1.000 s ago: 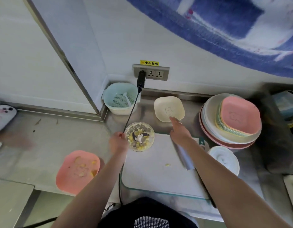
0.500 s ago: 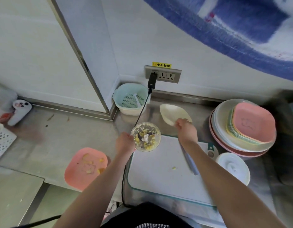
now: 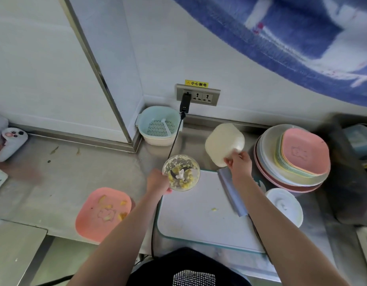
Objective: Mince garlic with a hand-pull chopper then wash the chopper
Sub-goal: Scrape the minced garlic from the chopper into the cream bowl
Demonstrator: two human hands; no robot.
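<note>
Left hand (image 3: pixel 159 182) round chopper bowl (image 3: pixel 181 172), right hand (image 3: pixel 239 164) pinching tilted cream plate (image 3: pixel 224 143).

Bright even light, soft shadows, wide-angle edge bending, slight blur.

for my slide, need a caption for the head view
Left hand holds the open chopper bowl of minced garlic; right hand lifts a cream plate.

left hand (image 3: pixel 158 182) gripping chopper bowl (image 3: pixel 181 172) — cream dish (image 3: pixel 224 143) lifted
</note>
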